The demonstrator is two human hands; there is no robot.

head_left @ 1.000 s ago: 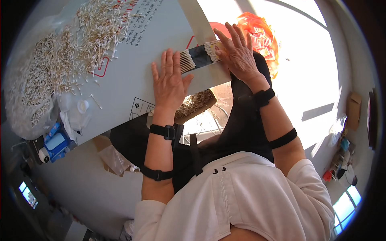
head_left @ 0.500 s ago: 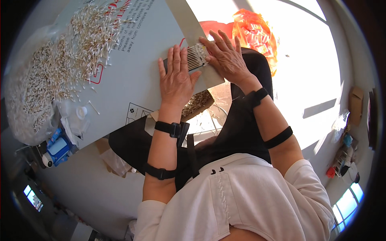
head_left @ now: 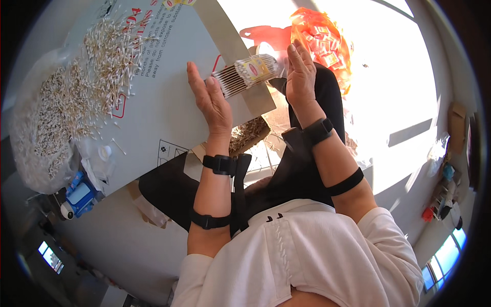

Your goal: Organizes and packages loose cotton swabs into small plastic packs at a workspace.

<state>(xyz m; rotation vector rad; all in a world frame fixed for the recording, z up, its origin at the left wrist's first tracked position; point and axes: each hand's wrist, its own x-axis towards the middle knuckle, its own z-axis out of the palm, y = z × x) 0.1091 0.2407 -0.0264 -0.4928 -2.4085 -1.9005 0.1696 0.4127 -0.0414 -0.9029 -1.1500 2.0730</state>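
Note:
Between my hands is a flat pack of cotton swabs (head_left: 230,82), its sticks side by side and a yellow and white label near the right end. It sits at the table's right edge; whether it rests on the board or is slightly raised, I cannot tell. My left hand (head_left: 212,102) is open at the pack's left end, fingers stretched, the thumb close to the sticks. Whether they touch is unclear. Just past the pack's right end, my right hand (head_left: 300,77) is open and on edge, with straight fingers. Neither hand grips anything.
Loose cotton swabs (head_left: 110,56) spread over the grey board tabletop (head_left: 163,112), spilling from a clear plastic bag (head_left: 30,148). A blue and white device (head_left: 79,197) stands at the left edge. An orange bag (head_left: 325,43) of small packs lies beyond my knee; a box of sticks (head_left: 250,134) sits below the edge.
My hands were lying flat over the swab pack; now they are apart, turned on edge at either end. The pack's label and sticks are uncovered.

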